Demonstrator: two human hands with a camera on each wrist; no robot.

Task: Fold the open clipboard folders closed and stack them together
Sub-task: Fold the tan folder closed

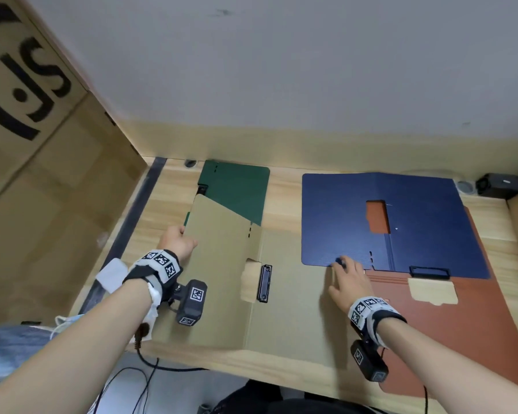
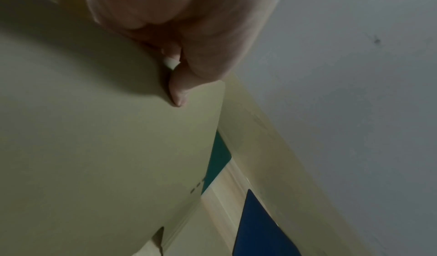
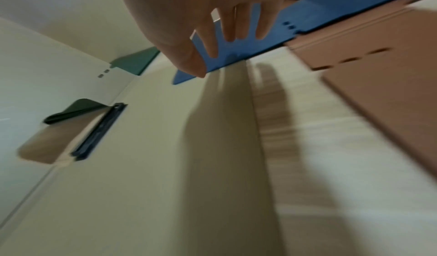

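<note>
A tan folder (image 1: 284,294) lies open on the wooden desk (image 1: 281,192), its black clip (image 1: 265,283) near the fold. My left hand (image 1: 178,234) pinches the left cover's outer edge and holds that cover tilted up; a fingertip (image 2: 177,95) presses on the tan cover (image 2: 94,138). A green folder (image 1: 237,189) lies partly under it at the back. A blue folder (image 1: 356,228) lies open over a rust-orange folder (image 1: 449,333). My right hand (image 1: 341,264) grips the blue folder (image 3: 236,56) at its near-left corner, thumb and fingers (image 3: 227,28) on it, the edge slightly raised.
A large cardboard box (image 1: 42,150) stands against the desk's left side and a grey wall (image 1: 281,70) closes the back. A black device (image 1: 503,183) sits at the back right corner. Cables (image 1: 144,369) hang below the desk's front edge.
</note>
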